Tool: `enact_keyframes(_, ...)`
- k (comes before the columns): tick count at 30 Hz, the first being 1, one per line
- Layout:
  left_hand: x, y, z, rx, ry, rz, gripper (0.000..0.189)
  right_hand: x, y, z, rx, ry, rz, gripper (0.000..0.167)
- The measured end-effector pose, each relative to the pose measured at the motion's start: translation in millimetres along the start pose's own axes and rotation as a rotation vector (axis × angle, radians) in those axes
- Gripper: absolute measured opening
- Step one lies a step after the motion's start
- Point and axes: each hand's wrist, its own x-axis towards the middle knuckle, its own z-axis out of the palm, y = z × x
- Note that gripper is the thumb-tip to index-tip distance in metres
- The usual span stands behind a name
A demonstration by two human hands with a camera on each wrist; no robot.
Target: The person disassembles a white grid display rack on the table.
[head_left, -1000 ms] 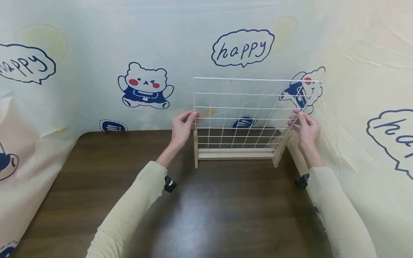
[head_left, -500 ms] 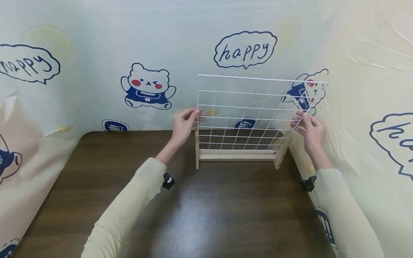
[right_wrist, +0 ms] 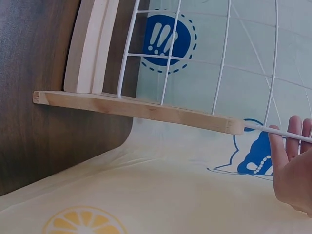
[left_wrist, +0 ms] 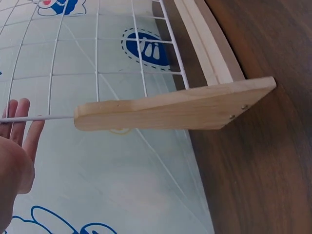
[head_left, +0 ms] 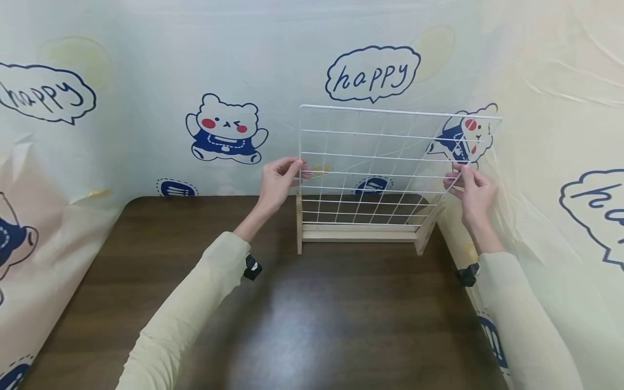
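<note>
A white wire grid panel (head_left: 380,110) stands in a pale wooden stand (head_left: 358,236) at the back of the table, leaning toward me at the top. My left hand (head_left: 277,184) pinches its left edge wire between thumb and fingers, just above the wooden side board (left_wrist: 170,111). On the other side, my right hand (head_left: 476,197) grips the right edge wire, above the matching side board (right_wrist: 146,112). Between the two boards, the grid's lower edge sits close over the wooden crossbar (left_wrist: 207,39). Two screw heads show on the left board's outer face.
The dark brown wooden table (head_left: 292,314) extends in front of the stand and to its left. A printed cloth (head_left: 146,65) hangs behind and along both sides, close to the stand's right end. A small black camera (head_left: 252,267) sits on each wrist.
Both hands have moved up slightly with the grid panel, and its top edge stands higher. The wooden stand stays on the table; the head view has shifted a little.
</note>
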Motion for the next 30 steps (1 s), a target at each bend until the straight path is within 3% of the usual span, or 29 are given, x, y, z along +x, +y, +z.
enact_keyframes(7, -8.0, 28.9, 2.5, 0.04, -0.006, 0.003, 0.023, 5.1, 1.3, -5.2, -0.007, -0.018, -0.001, 0.028)
enact_keyframes(13, -5.4, 34.5, 3.7, 0.071, 0.009, 0.02, 0.022, 10.7, -0.5, -6.4, -0.02, -0.015, 0.002, 0.026)
enact_keyframes(20, -0.5, 40.7, 6.9, 0.041, 0.002, 0.049, 0.022, 12.3, -8.4, -5.1, -0.027, 0.013, -0.025, 0.025)
enact_keyframes(30, -1.7, 49.5, 5.7, 0.064, 0.044, 0.08, 0.022, 13.0, -18.2, 1.8, -0.019, -0.01, -0.008, 0.026)
